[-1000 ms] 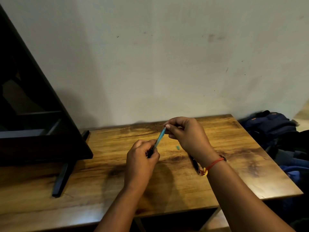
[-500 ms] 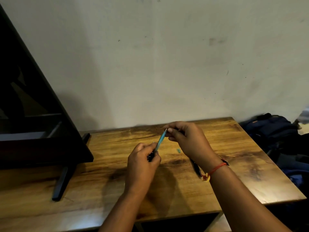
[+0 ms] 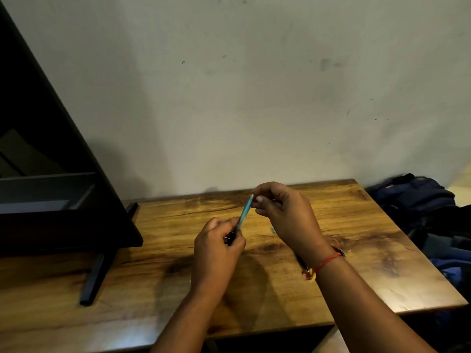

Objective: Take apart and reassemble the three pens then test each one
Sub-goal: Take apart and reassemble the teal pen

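Pen, blue-barrelled [image 3: 244, 212]: held tilted above the middle of the desk [image 3: 356, 250] by both hands. Left hand [image 3: 216, 250] grips its dark lower end; right hand [image 3: 288, 217] pinches its upper tip. Small teal part [image 3: 273, 230]: on desk, just beside right hand. Dark pen [image 3: 300, 261]: on desk, partly hidden under right wrist. Dark monitor [image 3: 51, 174]: left. Backpack [image 3: 413, 197]: far right, off desk.

A thin blue pen [image 3: 244, 213] was held slanted above the table [image 3: 369, 263]. Its pale upper tip was pinched in the right hand [image 3: 286, 215] and its black lower end was gripped in the left hand [image 3: 216, 248]. A small blue-green piece [image 3: 273, 230] lay loose on the table just beside the right hand. A dark pen [image 3: 301, 262] lay flat on the table behind the right wrist, largely hidden.
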